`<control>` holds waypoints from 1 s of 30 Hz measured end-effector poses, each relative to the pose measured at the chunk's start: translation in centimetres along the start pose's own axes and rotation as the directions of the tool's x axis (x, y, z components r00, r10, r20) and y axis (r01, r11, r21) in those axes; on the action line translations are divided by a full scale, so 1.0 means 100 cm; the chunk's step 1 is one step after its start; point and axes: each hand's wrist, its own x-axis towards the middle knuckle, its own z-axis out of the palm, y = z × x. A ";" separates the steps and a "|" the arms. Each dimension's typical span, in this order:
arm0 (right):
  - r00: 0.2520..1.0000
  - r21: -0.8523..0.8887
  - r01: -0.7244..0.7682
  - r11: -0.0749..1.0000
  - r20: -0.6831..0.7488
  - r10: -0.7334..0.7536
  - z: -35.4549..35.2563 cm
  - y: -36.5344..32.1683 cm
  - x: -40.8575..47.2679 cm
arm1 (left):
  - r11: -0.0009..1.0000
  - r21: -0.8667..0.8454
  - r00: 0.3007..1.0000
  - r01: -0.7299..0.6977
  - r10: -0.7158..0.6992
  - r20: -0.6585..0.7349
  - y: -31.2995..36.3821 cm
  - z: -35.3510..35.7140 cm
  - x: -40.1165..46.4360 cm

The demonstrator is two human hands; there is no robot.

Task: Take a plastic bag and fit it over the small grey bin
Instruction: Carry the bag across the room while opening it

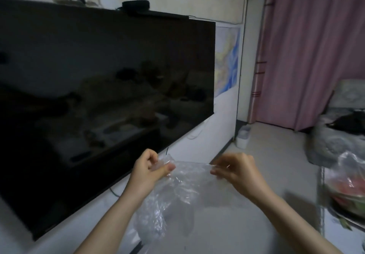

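Two bare hands hold a clear plastic bag [177, 190] up in front of the person, low in the view. Furthest left, a large dark television screen [98, 87] hangs on the pale wall, with a black device [135, 4] sitting on its top edge. Below the screen's lower right corner, the left hand [147, 171] pinches the bag's upper left edge between thumb and curled fingers. The thin, crinkled film stretches across to the right hand [235, 171], which pinches the upper right edge in the same way, thumb against fingertips. Between and beneath the hands the bag sags down toward the light floor [266, 155]. Behind the hands, a coloured map [227, 60] is fixed to the wall just right of the screen, and a small white container [243, 136] stands on the floor near the wall's corner. Further right, a pink curtain [308, 46] hangs down. At the far right edge, another clear bag holding red and green food [349, 190] rests on a surface. No grey bin can be made out in the blurred view.
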 end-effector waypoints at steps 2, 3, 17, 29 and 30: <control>1.000 0.018 -0.025 1.000 0.003 0.025 -0.012 0.029 0.038 | 1.000 0.005 0.999 0.025 -0.025 0.029 0.000 0.017 0.044; 0.999 0.025 -0.036 0.999 -0.005 0.036 -0.019 0.042 0.056 | 1.000 -0.005 0.999 0.031 -0.031 0.040 0.002 0.027 0.066; 0.967 -0.090 -0.206 0.974 -0.169 0.189 -0.094 0.225 0.241 | 0.924 0.131 0.848 -0.359 0.265 0.460 -0.003 0.218 0.358; 0.896 -0.068 -0.340 0.938 -0.328 0.301 -0.194 0.381 0.364 | 0.924 -0.040 0.689 -0.381 0.312 0.654 0.016 0.420 0.588; 0.885 -0.070 -0.358 0.931 -0.345 0.314 -0.202 0.398 0.370 | 0.926 -0.051 0.680 -0.374 0.311 0.664 0.014 0.439 0.602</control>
